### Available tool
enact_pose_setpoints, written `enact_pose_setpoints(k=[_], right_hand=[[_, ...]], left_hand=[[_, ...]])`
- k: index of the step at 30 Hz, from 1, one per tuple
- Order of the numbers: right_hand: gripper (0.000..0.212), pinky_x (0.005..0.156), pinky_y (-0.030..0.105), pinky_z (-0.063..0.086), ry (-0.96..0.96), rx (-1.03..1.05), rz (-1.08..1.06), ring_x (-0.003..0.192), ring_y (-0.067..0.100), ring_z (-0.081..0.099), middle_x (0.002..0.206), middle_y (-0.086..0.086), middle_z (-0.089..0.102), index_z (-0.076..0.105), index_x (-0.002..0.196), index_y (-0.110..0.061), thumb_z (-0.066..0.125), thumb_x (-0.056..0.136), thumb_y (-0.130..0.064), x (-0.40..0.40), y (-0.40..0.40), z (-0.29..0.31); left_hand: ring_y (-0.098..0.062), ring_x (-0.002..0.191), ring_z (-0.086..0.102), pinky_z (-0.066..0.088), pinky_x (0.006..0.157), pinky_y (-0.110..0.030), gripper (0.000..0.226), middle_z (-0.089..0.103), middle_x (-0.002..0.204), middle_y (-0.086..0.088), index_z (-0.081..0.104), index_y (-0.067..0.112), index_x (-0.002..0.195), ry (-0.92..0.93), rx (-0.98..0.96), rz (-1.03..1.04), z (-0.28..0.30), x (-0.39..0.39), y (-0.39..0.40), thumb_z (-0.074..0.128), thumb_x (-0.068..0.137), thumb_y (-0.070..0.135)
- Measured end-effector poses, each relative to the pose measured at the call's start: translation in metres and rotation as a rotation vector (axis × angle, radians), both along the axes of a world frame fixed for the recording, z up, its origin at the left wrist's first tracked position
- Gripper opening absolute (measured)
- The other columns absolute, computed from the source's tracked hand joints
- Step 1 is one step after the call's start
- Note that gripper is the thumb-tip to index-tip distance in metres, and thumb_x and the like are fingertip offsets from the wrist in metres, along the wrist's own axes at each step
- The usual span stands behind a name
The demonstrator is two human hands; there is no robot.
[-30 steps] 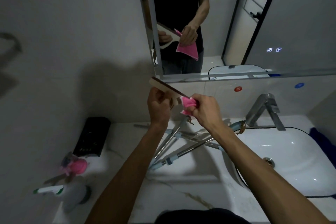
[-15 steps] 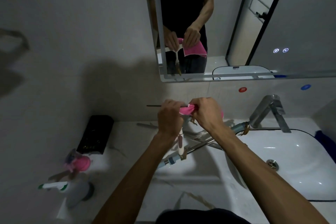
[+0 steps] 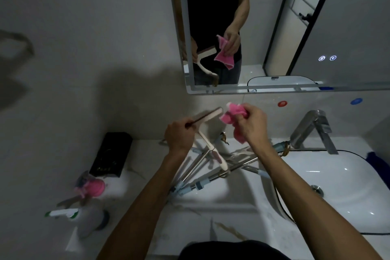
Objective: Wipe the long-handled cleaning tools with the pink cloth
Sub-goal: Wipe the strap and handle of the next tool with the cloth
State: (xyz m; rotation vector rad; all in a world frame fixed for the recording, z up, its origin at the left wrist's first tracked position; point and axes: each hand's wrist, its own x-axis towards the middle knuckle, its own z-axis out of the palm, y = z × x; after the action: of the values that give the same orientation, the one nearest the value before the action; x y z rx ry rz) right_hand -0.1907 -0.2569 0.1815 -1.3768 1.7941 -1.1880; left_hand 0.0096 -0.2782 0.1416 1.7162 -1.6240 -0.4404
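We grip the squeegee (image 3: pixel 207 133) in our left hand (image 3: pixel 179 136); our right hand (image 3: pixel 251 123), just beside, bunches the pink cloth (image 3: pixel 233 115). The dangling handle could snag the poles (image 3: pixel 211 172) below our wrists.

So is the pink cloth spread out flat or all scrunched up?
Scrunched up. The cloth is bunched in the right hand, with one end dangling below.

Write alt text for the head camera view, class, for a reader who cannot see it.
Over a bathroom counter, the left hand holds a small squeegee while the right hand grips a crumpled pink cloth just beside its blade. Long-handled tools lie crossed on the counter below, next to a white sink.
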Motion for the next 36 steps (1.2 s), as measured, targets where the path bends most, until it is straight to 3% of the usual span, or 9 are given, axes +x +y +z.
enact_pose_setpoints(k=[6,10,12,16,21,25,29,32,36], right_hand=[[0.012,0.079,0.033,0.060,-0.497,0.079,0.202,0.093,0.016,0.070,0.103,0.001,0.069,0.064,0.100,-0.029,0.053,0.102,-0.030,0.027,0.005,0.017],[0.032,0.066,0.023,0.048,-0.242,0.177,0.374,0.072,0.006,0.062,0.092,0.000,0.070,0.067,0.093,-0.018,0.046,0.103,-0.040,0.037,0.004,0.022],[0.039,0.070,0.035,0.046,-0.045,0.208,0.441,0.069,0.016,0.055,0.083,0.001,0.065,0.061,0.084,-0.018,0.039,0.102,-0.045,0.038,0.000,0.017],[0.017,0.079,0.048,0.053,0.211,0.137,0.494,0.080,0.024,0.061,0.089,0.006,0.066,0.058,0.088,-0.026,0.045,0.098,-0.027,0.033,-0.003,0.005],[0.011,0.074,0.024,0.054,0.067,-0.064,0.310,0.077,0.001,0.065,0.085,-0.012,0.071,0.076,0.102,-0.021,0.070,0.093,-0.021,0.031,-0.004,0.000],[0.011,0.083,0.034,0.058,-0.053,-0.072,0.244,0.085,0.009,0.068,0.090,-0.006,0.072,0.075,0.100,-0.017,0.071,0.090,-0.015,0.034,-0.004,0.000],[0.014,0.081,0.043,0.060,-0.175,-0.170,0.151,0.084,0.015,0.070,0.088,-0.003,0.073,0.072,0.094,-0.026,0.066,0.094,-0.013,0.039,-0.008,0.014],[0.022,0.084,0.043,0.061,-0.290,-0.252,0.079,0.091,0.016,0.071,0.094,-0.004,0.073,0.070,0.095,-0.033,0.065,0.095,-0.012,0.041,-0.014,0.032],[0.017,0.083,0.034,0.060,-0.342,-0.333,0.070,0.093,0.013,0.070,0.096,-0.004,0.073,0.071,0.104,-0.024,0.064,0.095,-0.011,0.040,-0.022,0.048]], left_hand=[[0.000,0.065,0.062,0.049,0.065,-0.027,0.006,0.072,0.072,0.006,0.078,0.009,0.087,0.526,0.101,-0.056,-0.004,-0.014,-0.003,0.078,0.082,0.007],[-0.002,0.069,0.067,0.052,0.066,-0.020,0.007,0.076,0.081,0.003,0.077,0.013,0.092,0.695,0.033,-0.136,0.007,-0.026,-0.003,0.077,0.085,0.010],[-0.006,0.072,0.069,0.056,0.068,-0.023,0.013,0.076,0.081,0.004,0.076,0.020,0.089,0.686,0.001,-0.120,0.010,-0.026,-0.002,0.076,0.086,0.007],[-0.005,0.070,0.068,0.055,0.067,-0.022,0.012,0.074,0.075,0.009,0.076,0.020,0.090,0.692,-0.036,-0.148,0.012,-0.024,-0.002,0.075,0.087,0.009],[-0.003,0.067,0.065,0.052,0.063,-0.021,0.009,0.074,0.075,0.006,0.078,0.017,0.097,0.681,-0.017,-0.213,0.014,-0.024,-0.003,0.073,0.089,0.015],[-0.001,0.074,0.066,0.050,0.065,-0.016,0.013,0.073,0.081,0.010,0.075,0.026,0.098,0.621,0.043,-0.258,0.020,-0.024,-0.004,0.070,0.092,0.016],[0.006,0.071,0.064,0.049,0.066,-0.011,0.011,0.071,0.080,0.010,0.075,0.012,0.101,0.587,0.038,-0.271,0.022,-0.023,-0.006,0.068,0.093,0.010],[0.010,0.065,0.060,0.045,0.065,-0.010,0.012,0.068,0.075,0.015,0.076,0.009,0.098,0.546,0.033,-0.216,0.016,-0.021,-0.007,0.067,0.092,0.004],[0.007,0.067,0.060,0.045,0.066,-0.013,0.018,0.069,0.076,0.017,0.075,0.020,0.091,0.563,0.041,-0.166,0.007,-0.017,-0.005,0.068,0.091,0.004]])
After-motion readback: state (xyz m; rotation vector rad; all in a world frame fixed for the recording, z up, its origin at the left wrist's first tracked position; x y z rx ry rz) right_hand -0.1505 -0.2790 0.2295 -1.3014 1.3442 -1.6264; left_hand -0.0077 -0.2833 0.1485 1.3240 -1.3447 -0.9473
